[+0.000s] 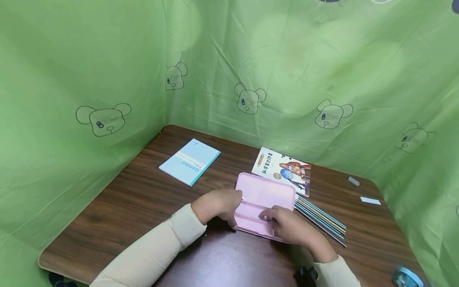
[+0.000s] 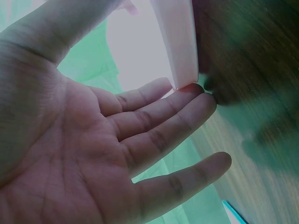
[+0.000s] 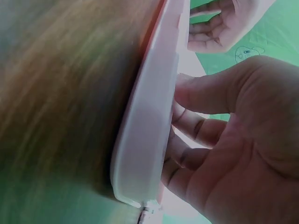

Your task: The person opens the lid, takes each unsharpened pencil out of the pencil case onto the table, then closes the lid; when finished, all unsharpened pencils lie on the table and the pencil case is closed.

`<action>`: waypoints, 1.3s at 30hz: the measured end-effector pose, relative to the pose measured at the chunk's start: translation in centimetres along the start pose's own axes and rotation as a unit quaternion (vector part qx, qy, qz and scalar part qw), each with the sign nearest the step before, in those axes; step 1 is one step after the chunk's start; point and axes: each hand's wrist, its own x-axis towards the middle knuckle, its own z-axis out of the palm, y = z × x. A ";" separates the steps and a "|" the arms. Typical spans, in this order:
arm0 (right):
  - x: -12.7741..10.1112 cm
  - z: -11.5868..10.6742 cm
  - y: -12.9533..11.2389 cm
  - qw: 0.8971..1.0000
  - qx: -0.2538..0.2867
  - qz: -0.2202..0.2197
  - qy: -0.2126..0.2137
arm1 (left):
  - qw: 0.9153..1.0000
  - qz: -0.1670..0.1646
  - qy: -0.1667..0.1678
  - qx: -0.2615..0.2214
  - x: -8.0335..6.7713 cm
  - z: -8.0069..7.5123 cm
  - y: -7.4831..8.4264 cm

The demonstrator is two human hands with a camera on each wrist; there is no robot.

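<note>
Head view looks down; wrist views close on pink case [image 1: 265, 205]

study desk corner, wooden table [image 1: 143, 199], notebook [image 1: 190, 161], pencils [image 1: 320, 218], green curtain [image 1: 89, 59]

Beyond the left grip [image 1: 219, 204], bare bench [image 1: 150, 199] lay open up to the blue notebook [image 1: 190, 161]. Just right of the right grip [image 1: 287, 223], pencils [image 1: 320, 219] blocked the way; the picture book [image 1: 283, 169] lay behind the open pink case [image 1: 263, 201].
</note>
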 end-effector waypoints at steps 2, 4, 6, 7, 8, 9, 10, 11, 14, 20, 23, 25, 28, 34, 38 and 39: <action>0.0 -0.2 0.1 1.000 0.019 0.006 -0.009 | 1.000 0.001 0.002 0.000 0.0 0.0 0.0; 0.0 -0.3 0.2 0.999 0.040 0.011 -0.017 | 1.000 0.003 0.003 0.000 0.1 0.0 0.0; 0.0 -0.4 0.4 0.998 0.056 0.018 -0.024 | 1.000 0.003 0.003 -0.001 0.0 -0.1 0.0; 0.0 -0.4 0.5 0.997 0.063 0.020 -0.026 | 1.000 0.003 0.003 -0.002 0.0 0.0 0.0; 0.0 -0.5 0.5 0.997 0.068 0.021 -0.027 | 1.000 0.003 0.004 -0.004 0.0 0.0 0.1; -0.1 -0.5 0.6 0.997 0.073 0.021 -0.026 | 1.000 0.003 0.004 -0.005 0.0 0.0 0.1; -0.2 -0.5 0.7 0.997 0.077 0.020 -0.022 | 1.000 0.002 0.003 -0.007 0.0 0.0 0.1; -0.3 -0.6 0.8 0.996 0.082 0.018 -0.016 | 1.000 0.002 0.003 -0.009 0.0 -0.1 0.1; -1.4 -1.5 1.2 0.995 0.096 0.024 0.016 | 1.000 0.004 0.002 -0.010 0.0 -0.1 0.2; -5.8 -4.1 3.7 0.983 0.056 0.073 0.160 | 1.000 0.001 0.001 -0.001 0.0 -0.5 0.3; -8.3 -4.9 6.0 0.971 0.025 0.123 0.202 | 1.000 -0.001 0.000 0.001 -0.1 -0.4 0.2; -9.7 -5.1 7.4 0.964 0.007 0.167 0.205 | 1.000 -0.001 0.000 0.002 0.0 -0.3 0.0; -11.0 -4.9 9.0 0.958 -0.011 0.225 0.180 | 1.000 -0.002 0.001 0.006 0.1 -0.1 -0.2; -11.6 -3.5 10.5 0.954 -0.023 0.256 0.153 | 1.000 0.001 -0.003 0.005 0.2 0.1 -0.1; -11.3 -2.8 10.6 0.955 -0.024 0.256 0.146 | 1.000 0.001 -0.001 0.003 0.2 0.1 -0.2; -11.2 -2.7 10.5 0.955 -0.025 0.256 0.145 | 1.000 0.002 0.001 0.003 0.2 0.1 -0.2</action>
